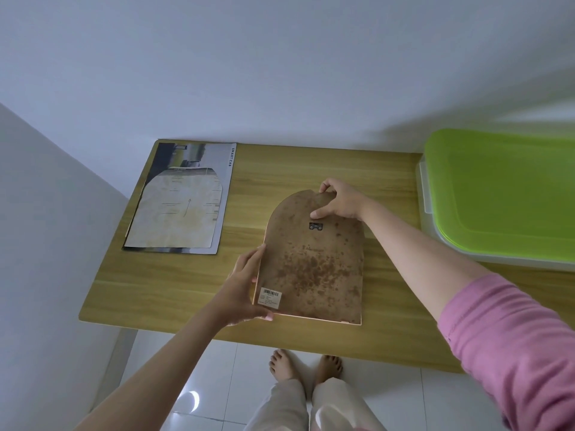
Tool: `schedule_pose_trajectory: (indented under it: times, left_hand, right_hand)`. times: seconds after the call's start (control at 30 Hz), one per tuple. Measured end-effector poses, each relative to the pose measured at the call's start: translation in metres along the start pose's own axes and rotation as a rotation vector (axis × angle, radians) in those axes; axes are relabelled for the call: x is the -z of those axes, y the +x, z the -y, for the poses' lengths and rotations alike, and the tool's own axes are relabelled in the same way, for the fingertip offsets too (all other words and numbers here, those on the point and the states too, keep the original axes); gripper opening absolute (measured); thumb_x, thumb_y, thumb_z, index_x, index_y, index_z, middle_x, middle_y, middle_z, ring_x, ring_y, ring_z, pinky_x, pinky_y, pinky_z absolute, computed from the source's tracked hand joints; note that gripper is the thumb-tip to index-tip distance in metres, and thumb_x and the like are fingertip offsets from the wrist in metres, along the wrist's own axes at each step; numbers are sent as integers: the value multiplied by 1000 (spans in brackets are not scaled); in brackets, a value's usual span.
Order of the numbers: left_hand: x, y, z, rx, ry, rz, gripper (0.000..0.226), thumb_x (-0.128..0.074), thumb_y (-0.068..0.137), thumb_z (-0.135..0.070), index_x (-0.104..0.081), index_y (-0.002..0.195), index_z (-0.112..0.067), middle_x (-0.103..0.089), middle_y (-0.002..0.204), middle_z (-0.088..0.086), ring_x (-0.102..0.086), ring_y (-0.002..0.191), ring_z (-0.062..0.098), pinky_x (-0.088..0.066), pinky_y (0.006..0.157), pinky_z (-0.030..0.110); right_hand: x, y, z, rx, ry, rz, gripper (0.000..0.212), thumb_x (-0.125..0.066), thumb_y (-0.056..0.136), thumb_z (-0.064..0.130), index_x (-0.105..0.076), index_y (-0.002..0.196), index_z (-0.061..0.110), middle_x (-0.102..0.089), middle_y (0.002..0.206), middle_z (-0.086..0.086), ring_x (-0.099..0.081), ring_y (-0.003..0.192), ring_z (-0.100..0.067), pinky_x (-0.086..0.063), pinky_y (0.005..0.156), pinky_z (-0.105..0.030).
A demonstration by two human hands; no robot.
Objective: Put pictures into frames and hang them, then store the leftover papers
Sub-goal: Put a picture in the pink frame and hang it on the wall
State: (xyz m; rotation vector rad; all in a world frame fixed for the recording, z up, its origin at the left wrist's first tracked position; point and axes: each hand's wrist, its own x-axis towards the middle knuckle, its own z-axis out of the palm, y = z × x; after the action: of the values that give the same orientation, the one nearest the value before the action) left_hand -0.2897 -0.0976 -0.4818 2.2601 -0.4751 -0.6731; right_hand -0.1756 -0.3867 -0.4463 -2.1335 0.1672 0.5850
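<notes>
Two hands grip an arched frame [312,259] back-up at centre: left hand [245,287] pinching its lower-left edge, right hand [339,199] its upper-right arch.

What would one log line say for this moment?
step: handling frame | frame: face-down on table | left hand: grips lower-left edge | right hand: grips arched top | papers: far-left
</notes>
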Motion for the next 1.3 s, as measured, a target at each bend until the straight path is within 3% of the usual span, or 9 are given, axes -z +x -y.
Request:
schedule_pose_trajectory:
  times: [0.1, 0.33, 0.47, 0.7, 0.8, 0.9, 1.13, 1.3]
  left_hand:
    - [-1, 0, -1, -41, 80, 1, 129, -91, 47, -32, -7, 144, -46, -7, 147, -21, -32, 130, 18, -45, 103, 40]
    - [1, 0, 3, -53, 81, -33, 126, -91, 42, -38, -18, 145, -38, -14, 143, -19, -31, 128, 12, -45, 102, 39]
    - [0, -1, 5, -79, 76, -43, 126, -91, 43, -39, -18, 146, -39, -15, 144, -16, -31, 127, 11, -46, 101, 38]
    - [1, -2, 9, -104, 66, -32, 125, -90, 44, -41, -17, 146, -39, -14, 145, -15, -30, 126, 8, -44, 103, 37]
    - [2, -2, 9, -102, 65, -27, 125, -90, 46, -40, -16, 147, -38, -13, 145, -17, -30, 126, 9, -44, 103, 37]
    - [5, -2, 12, -101, 66, -18, 126, -91, 46, -36, -16, 147, -37, -11, 146, -16, -31, 126, 11, -45, 103, 36]
    - [36, -15, 34, -29, 53, -29, 124, -92, 49, -23, -16, 147, -35, -11, 142, -20, -41, 110, 8, -53, 83, 16]
    - [57, -21, 49, 0, 40, -45, 125, -92, 48, -18, -17, 148, -29, -15, 143, -14, -39, 117, 13, -47, 84, 8]
  right_hand:
    - [0, -3, 2, 44, 14, -7, 53, -85, 65, 29, -49, 103, 22, -47, 111, -1, -46, 104, -22, -44, 89, -38]
    - [-2, -12, 1, 73, 96, -97, 48, -83, 67, 24, -57, 107, 16, -46, 93, 12, -46, 93, -17, -40, 68, -26]
    - [-11, -25, -9, 62, 212, -286, 44, -78, 72, 34, -59, 110, 22, -53, 110, 4, -48, 103, -14, -40, 73, -25]
    - [-56, -105, -56, 36, 225, -646, 33, -68, 81, 31, -55, 111, 25, -57, 115, 0, -55, 99, -13, -43, 81, -18]
    - [-89, -139, -72, 49, 189, -637, 27, -69, 82, 22, -60, 107, 23, -57, 110, 0, -58, 95, -13, -41, 75, -10]
    - [-106, -151, -74, 116, 132, -649, 31, -73, 78, 15, -63, 107, 18, -55, 108, 2, -58, 95, -13, -43, 80, -11]
    - [-122, -136, -47, 154, 56, -543, 43, -75, 76, 21, -60, 116, 19, -51, 116, 5, -54, 101, -8, -40, 79, -6]
    - [-136, -121, -25, 144, 55, -524, 47, -76, 74, 20, -61, 119, 20, -49, 119, 7, -49, 104, -2, -33, 76, 4]
